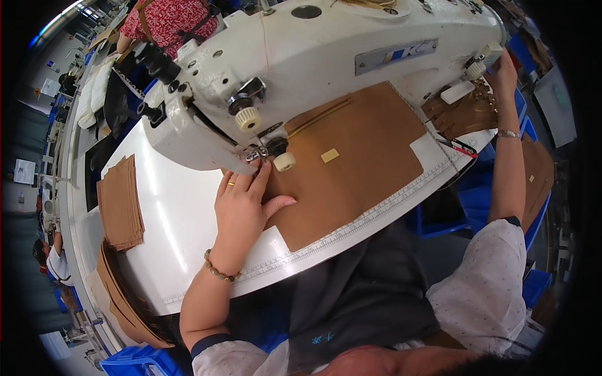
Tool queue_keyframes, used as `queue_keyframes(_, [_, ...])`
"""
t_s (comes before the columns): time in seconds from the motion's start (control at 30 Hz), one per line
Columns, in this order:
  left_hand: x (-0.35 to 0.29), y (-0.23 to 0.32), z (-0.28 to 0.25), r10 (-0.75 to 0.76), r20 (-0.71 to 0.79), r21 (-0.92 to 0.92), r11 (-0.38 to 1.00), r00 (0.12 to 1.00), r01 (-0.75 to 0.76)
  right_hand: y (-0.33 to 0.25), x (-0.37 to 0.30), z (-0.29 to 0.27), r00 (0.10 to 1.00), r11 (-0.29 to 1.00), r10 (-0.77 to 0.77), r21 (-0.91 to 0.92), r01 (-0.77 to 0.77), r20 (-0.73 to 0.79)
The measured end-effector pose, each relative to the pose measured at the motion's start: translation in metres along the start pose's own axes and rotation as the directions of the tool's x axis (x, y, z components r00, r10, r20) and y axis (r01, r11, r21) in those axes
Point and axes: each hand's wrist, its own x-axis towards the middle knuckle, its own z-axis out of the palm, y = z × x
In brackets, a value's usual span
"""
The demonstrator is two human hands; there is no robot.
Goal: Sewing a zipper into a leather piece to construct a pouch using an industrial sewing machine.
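My left hand (243, 203) lies on a brown leather-like panel (370, 156), thumb spread and fingertips close beside the presser foot (256, 154) of a white sewing machine (301, 53). The needle area partly hides those fingertips. The panel lies flat under the machine arm, with a small pale yellow patch (330, 155) and a narrow brown strip (320, 118) on it. At the machine's right end, my right hand (503, 74) is closed round the handwheel, its fingers partly hidden behind the machine.
A stack of brown pieces (121, 203) lies on the white table (172, 213) at the left. Larger brown panels (122, 301) hang below it. Red-and-black thread snips (463, 148) lie near brown scraps (464, 116) at right. A ruler strip (342, 232) follows the front edge. Another person (169, 25) sits beyond.
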Motion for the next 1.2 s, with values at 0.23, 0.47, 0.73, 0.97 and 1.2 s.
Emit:
queue_keyframes(0.23, [-0.008, 0.005, -0.004, -0.031, 0.081, 0.004, 1.0, 0.996, 0.031, -0.024, 0.086, -0.014, 0.974, 0.917, -0.016, -0.384, 0.104, 0.225])
queue_keyframes(0.47, [-0.07, 0.055, -0.046, -0.09, 0.267, -0.048, 0.993, 0.959, 0.107, -0.045, 0.165, 0.024, 0.673, 0.754, 0.146, -0.522, 0.399, 0.725])
queue_keyframes(0.73, [-0.106, 0.07, -0.042, -0.139, 0.198, -0.085, 0.984, 0.97, 0.158, -0.014, 0.102, -0.005, 0.892, 0.685, -0.303, -0.574, 0.449, 0.336])
queue_keyframes(0.97, [-0.149, 0.094, -0.049, -0.153, 0.22, -0.049, 0.985, 0.963, 0.168, -0.088, 0.074, 0.0, 0.734, 0.401, -0.394, -0.615, 0.679, 0.554])
queue_keyframes(1.2, [-0.164, 0.091, -0.028, -0.144, 0.083, -0.035, 0.988, 0.986, 0.148, -0.118, -0.194, -0.044, 0.612, 0.532, -0.225, -0.431, 0.729, 0.758])
